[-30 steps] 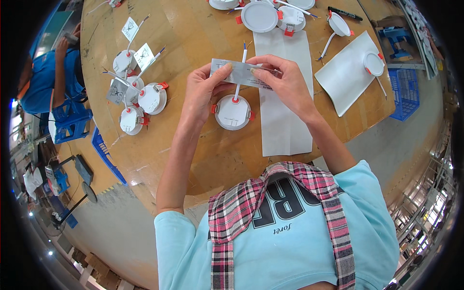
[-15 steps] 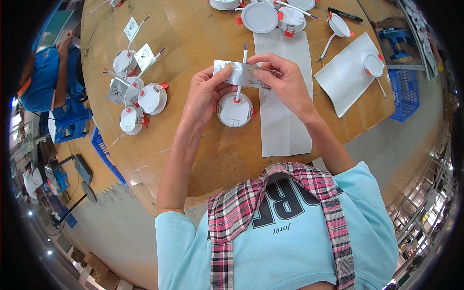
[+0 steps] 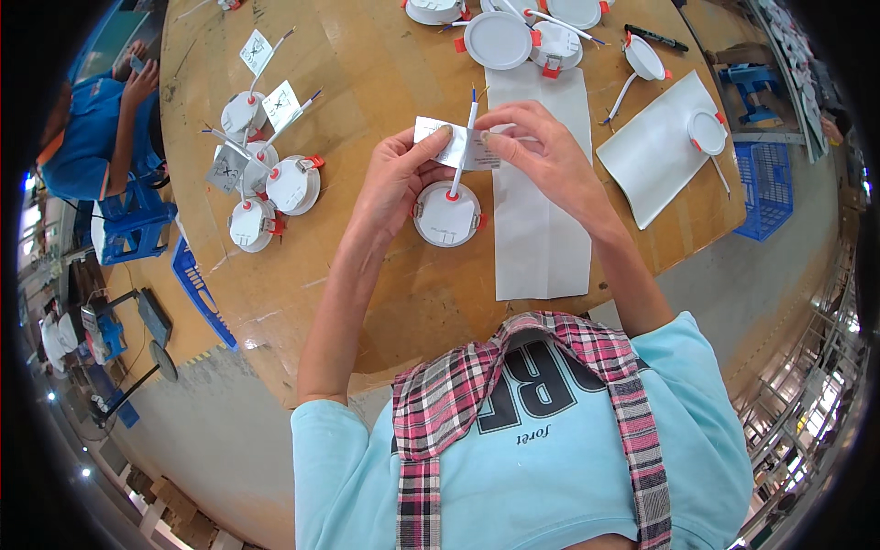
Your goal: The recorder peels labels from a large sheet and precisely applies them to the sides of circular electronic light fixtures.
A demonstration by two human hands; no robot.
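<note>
A round white downlight [image 3: 445, 220] with red-tipped spring clips lies back side up in front of me. Its white cable [image 3: 472, 115] rises away from me and ends in thin bare-tipped wires. A printed white sticker label [image 3: 482, 159] sits around this cable, folded at it. My left hand [image 3: 401, 174] pinches the label's left part between thumb and fingers. On the other side, my right hand [image 3: 543, 151] has its thumb and fingertips closed on the label close to the cable. Whether the label's two halves touch cannot be seen.
Several labelled downlights [image 3: 291, 186] stand at the left, with more downlights [image 3: 498, 39] at the far side. A long white paper strip [image 3: 543, 238] lies right of the work. Beyond it are a white sheet [image 3: 655, 170], a downlight [image 3: 707, 133] on it, and a black marker [image 3: 656, 38].
The label has turned from lying flat across the cable to being bent around it. My right fingertips have moved from the label's right end in toward the cable.
</note>
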